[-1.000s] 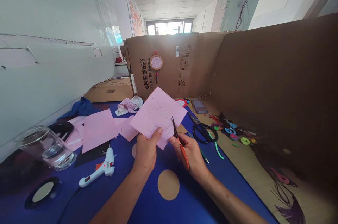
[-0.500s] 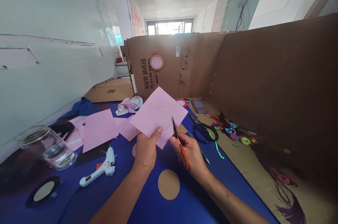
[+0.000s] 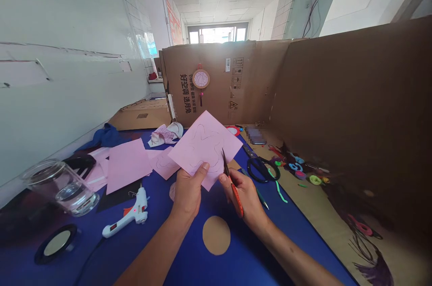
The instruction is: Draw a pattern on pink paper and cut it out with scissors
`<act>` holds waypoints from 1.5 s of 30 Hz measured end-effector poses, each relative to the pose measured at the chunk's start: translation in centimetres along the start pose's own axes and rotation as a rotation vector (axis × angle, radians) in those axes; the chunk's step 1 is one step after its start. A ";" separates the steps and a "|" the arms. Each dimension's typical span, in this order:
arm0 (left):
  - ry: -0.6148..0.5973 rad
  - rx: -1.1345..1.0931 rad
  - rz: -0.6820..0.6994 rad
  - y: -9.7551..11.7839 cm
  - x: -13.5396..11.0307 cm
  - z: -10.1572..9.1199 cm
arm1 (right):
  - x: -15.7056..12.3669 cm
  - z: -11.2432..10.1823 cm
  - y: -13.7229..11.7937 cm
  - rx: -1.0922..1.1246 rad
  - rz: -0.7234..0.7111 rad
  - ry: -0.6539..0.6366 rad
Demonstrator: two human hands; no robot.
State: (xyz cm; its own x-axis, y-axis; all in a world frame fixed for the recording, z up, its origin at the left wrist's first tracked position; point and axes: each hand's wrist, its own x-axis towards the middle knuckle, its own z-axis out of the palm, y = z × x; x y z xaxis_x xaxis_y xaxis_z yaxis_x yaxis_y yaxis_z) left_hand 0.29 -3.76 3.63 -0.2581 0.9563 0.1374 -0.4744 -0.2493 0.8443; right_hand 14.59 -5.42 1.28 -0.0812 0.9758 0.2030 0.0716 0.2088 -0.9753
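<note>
Square pink paper sheet [image 3: 205, 142]: beyond round brown cardboard disc [image 3: 216, 235], pinched by fingers of left hand [image 3: 188, 192]. Orange-handled scissors [image 3: 236, 194]: beyond disc, rightward, gripped by fingers of right hand [image 3: 247, 194].

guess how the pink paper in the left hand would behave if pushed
The pink paper is probably fairly stiff, jutting nearly flat from the left hand. It looks thin, so it may bend or crease if pushed.
</note>
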 end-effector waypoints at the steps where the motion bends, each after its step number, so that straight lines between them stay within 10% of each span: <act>1: 0.006 0.009 -0.002 0.0 0.0 0.0 | 0.0 0.0 -0.1 0.004 -0.002 0.000; 45: -0.005 -0.008 -0.022 0.4 -0.2 0.1 | 0.0 0.0 0.6 -0.031 -0.030 0.036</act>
State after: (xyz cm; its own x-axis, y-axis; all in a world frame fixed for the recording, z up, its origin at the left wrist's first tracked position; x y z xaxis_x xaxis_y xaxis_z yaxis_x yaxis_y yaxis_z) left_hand 0.26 -4.07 4.02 -0.2429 0.9624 0.1215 -0.4867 -0.2292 0.8429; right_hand 14.66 -5.31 0.66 -0.0476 0.9707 0.2356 0.1007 0.2393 -0.9657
